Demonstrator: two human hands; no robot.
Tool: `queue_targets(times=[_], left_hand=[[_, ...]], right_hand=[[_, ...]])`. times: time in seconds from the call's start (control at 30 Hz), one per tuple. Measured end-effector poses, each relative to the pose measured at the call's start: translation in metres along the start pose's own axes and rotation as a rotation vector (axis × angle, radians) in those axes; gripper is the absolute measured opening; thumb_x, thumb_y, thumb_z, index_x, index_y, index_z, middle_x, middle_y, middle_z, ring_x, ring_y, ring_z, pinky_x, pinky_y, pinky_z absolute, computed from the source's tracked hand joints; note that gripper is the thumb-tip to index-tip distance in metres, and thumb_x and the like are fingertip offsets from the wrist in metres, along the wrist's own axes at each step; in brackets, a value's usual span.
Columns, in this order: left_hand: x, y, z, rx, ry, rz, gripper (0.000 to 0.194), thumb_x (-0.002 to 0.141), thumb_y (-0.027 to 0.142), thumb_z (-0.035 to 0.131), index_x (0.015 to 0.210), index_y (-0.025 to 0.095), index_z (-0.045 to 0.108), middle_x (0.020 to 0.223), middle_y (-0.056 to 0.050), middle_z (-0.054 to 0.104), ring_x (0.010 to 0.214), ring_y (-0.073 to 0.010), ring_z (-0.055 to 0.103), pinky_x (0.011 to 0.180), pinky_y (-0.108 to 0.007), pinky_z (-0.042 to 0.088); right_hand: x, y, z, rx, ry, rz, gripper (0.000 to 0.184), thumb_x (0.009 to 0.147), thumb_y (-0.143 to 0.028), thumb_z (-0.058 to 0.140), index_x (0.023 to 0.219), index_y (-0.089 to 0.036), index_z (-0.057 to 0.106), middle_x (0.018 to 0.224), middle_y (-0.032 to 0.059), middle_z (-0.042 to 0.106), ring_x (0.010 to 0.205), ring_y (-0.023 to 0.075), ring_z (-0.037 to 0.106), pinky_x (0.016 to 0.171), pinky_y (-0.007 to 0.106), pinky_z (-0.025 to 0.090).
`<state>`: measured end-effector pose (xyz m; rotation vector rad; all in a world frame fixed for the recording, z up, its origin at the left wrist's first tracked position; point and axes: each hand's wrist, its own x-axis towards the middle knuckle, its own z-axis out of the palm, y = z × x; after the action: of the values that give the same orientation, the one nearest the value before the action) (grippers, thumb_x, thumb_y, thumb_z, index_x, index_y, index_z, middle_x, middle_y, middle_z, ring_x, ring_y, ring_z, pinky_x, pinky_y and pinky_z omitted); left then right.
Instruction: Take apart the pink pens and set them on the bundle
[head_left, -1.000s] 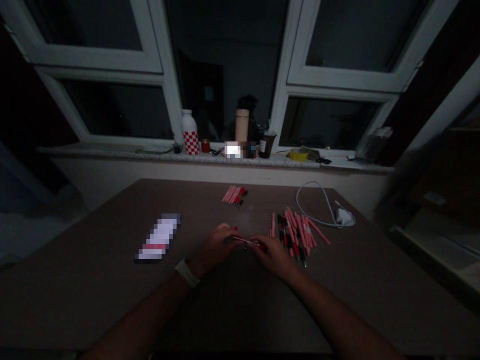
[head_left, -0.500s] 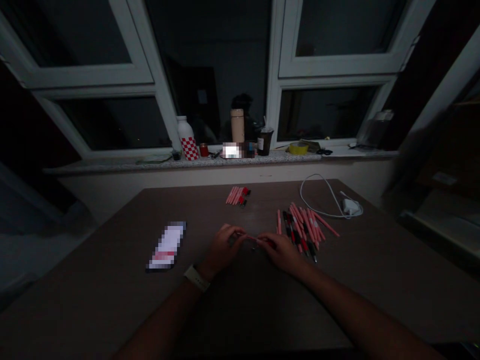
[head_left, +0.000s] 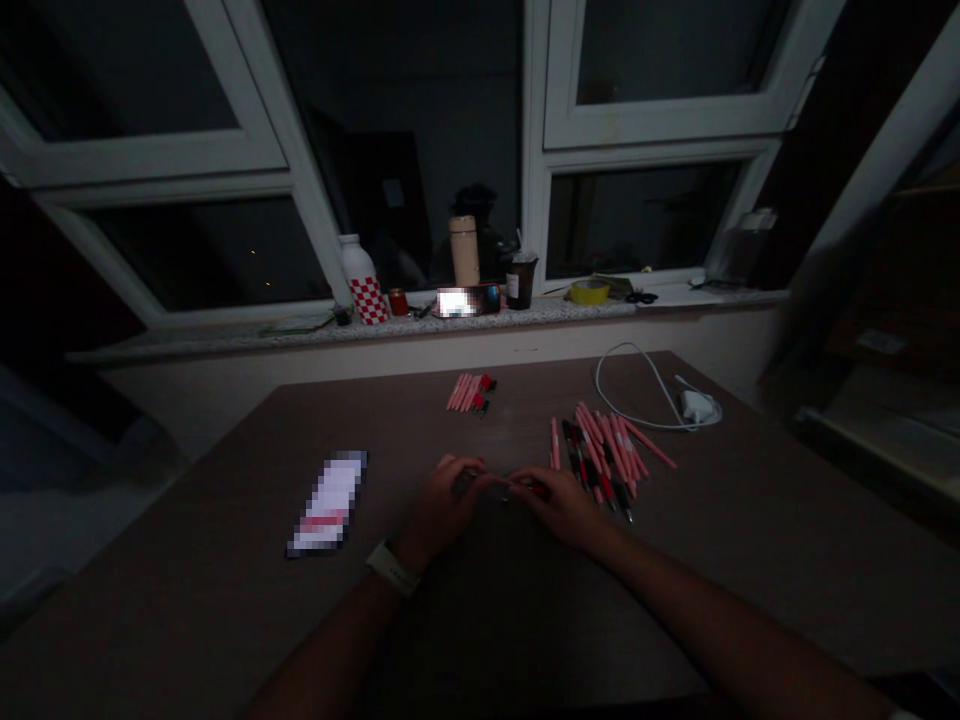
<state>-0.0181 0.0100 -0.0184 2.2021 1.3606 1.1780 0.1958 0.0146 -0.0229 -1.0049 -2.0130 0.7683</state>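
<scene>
Low over the middle of the table, my left hand and my right hand are both closed on a thin pink pen. Each end of it is hidden by fingers. Something red shows at the right fingertips, and a small dark piece is visible just below the pen. Right of my right hand lies a loose pile of pink, red and black pens. A smaller group of pink pens, with red and black pieces at its right side, rests beyond my hands.
A phone lies left of my hands on the brown table. A white charger with a looped cable sits at the far right. Along the windowsill stand a checkered bottle, a beige flask, a dark cup and yellow tape.
The camera view has shifted slightly. Both hands stay on the pen in nearly the same place, and the piles of pens look unchanged.
</scene>
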Motion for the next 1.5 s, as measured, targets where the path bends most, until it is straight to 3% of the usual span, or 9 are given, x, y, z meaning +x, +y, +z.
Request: queue_targets(times=[0.1, 0.3, 0.47, 0.63, 0.8, 1.37, 1.5], left_hand=[[0.0003, 0.0009, -0.0005, 0.017, -0.022, 0.016, 0.016, 0.089, 0.035, 0.057, 0.09, 0.021, 0.063, 0.089, -0.004, 0.063, 0.086, -0.0176, 0.06, 0.078, -0.031, 0.048], [-0.0004, 0.0028, -0.0015, 0.016, -0.006, 0.001, 0.018, 0.09, 0.035, 0.056, 0.1, 0.021, 0.062, 0.095, -0.004, 0.064, 0.089, -0.0171, 0.06, 0.081, -0.031, 0.047], [0.0003, 0.0016, -0.0025, 0.088, -0.021, -0.001, 0.017, 0.09, 0.035, 0.055, 0.085, 0.021, 0.064, 0.083, -0.003, 0.063, 0.081, -0.0175, 0.059, 0.073, -0.03, 0.047], [0.0003, 0.0063, -0.0042, 0.077, -0.02, -0.002, 0.016, 0.09, 0.034, 0.054, 0.093, 0.021, 0.064, 0.093, -0.004, 0.065, 0.087, -0.0176, 0.06, 0.076, -0.03, 0.048], [-0.0002, 0.0078, -0.004, 0.137, -0.027, -0.003, 0.02, 0.09, 0.036, 0.054, 0.083, 0.02, 0.065, 0.08, -0.004, 0.063, 0.076, -0.0177, 0.058, 0.07, -0.03, 0.047], [-0.0009, 0.0093, -0.0065, 0.095, -0.034, 0.048, 0.017, 0.091, 0.031, 0.053, 0.084, 0.021, 0.065, 0.08, -0.003, 0.061, 0.081, -0.0177, 0.057, 0.075, -0.031, 0.046], [0.0003, 0.007, -0.0054, 0.071, -0.008, -0.01, 0.02, 0.092, 0.034, 0.051, 0.087, 0.02, 0.064, 0.084, -0.004, 0.062, 0.083, -0.0179, 0.058, 0.076, -0.031, 0.046]], right_hand=[[0.0004, 0.0019, 0.0012, -0.005, -0.015, 0.002, 0.018, 0.09, -0.031, 0.056, 0.099, -0.022, 0.068, 0.092, 0.0029, 0.074, 0.083, 0.0176, 0.068, 0.072, 0.026, 0.047], [0.0005, 0.0026, 0.0009, 0.012, -0.031, -0.01, 0.017, 0.091, -0.03, 0.054, 0.097, -0.022, 0.068, 0.09, 0.0023, 0.073, 0.082, 0.0165, 0.067, 0.072, 0.025, 0.046], [-0.0002, 0.0042, 0.001, -0.009, -0.019, -0.019, 0.016, 0.088, -0.031, 0.06, 0.098, -0.022, 0.068, 0.091, 0.0021, 0.072, 0.083, 0.0166, 0.066, 0.073, 0.025, 0.046], [-0.0001, 0.0016, -0.0008, -0.033, -0.033, -0.02, 0.017, 0.091, -0.03, 0.055, 0.099, -0.022, 0.068, 0.089, 0.0021, 0.072, 0.079, 0.0153, 0.065, 0.07, 0.024, 0.045], [-0.0003, -0.0045, -0.0036, -0.04, -0.014, -0.022, 0.015, 0.087, -0.028, 0.06, 0.098, -0.022, 0.068, 0.093, 0.003, 0.072, 0.084, 0.0166, 0.065, 0.074, 0.026, 0.046], [-0.0025, -0.0032, -0.003, -0.061, -0.073, -0.093, 0.02, 0.091, -0.03, 0.054, 0.105, -0.022, 0.066, 0.094, 0.0038, 0.071, 0.083, 0.0165, 0.064, 0.074, 0.027, 0.045], [-0.0023, -0.0012, -0.0019, -0.055, -0.047, -0.08, 0.021, 0.092, -0.03, 0.05, 0.103, -0.021, 0.066, 0.092, 0.0038, 0.071, 0.08, 0.016, 0.064, 0.072, 0.026, 0.045]])
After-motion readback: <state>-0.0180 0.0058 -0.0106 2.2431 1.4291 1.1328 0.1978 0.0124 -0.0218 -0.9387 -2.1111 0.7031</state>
